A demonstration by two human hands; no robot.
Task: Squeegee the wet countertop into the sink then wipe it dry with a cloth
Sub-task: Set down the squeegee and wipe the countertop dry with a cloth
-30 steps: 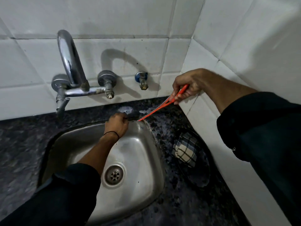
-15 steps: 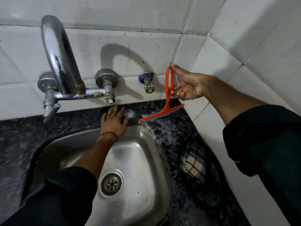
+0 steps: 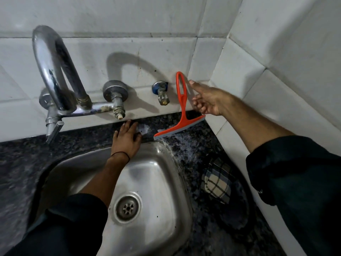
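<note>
An orange squeegee [image 3: 181, 108] stands upright against the back wall tiles, its blade resting on the wet dark granite countertop [image 3: 191, 145] behind the sink's right corner. My right hand [image 3: 207, 100] hovers just right of the handle, fingers spread, with a small gap to it. My left hand [image 3: 127, 137] lies flat on the counter at the back rim of the steel sink [image 3: 158, 174], holding nothing. A checked cloth [image 3: 217, 182] lies crumpled on the counter to the right of the sink.
A chrome tap [image 3: 55, 74] arches out from the back wall at the left, with a valve [image 3: 116, 95] and a small blue-collared stopcock [image 3: 161, 91] beside it. White tiled walls close the corner at the back and right. The drain [image 3: 128, 207] sits mid-basin.
My right hand swung the squeegee from a low slant to upright against the wall and let go of it. My left hand went from a fist to flat on the counter.
</note>
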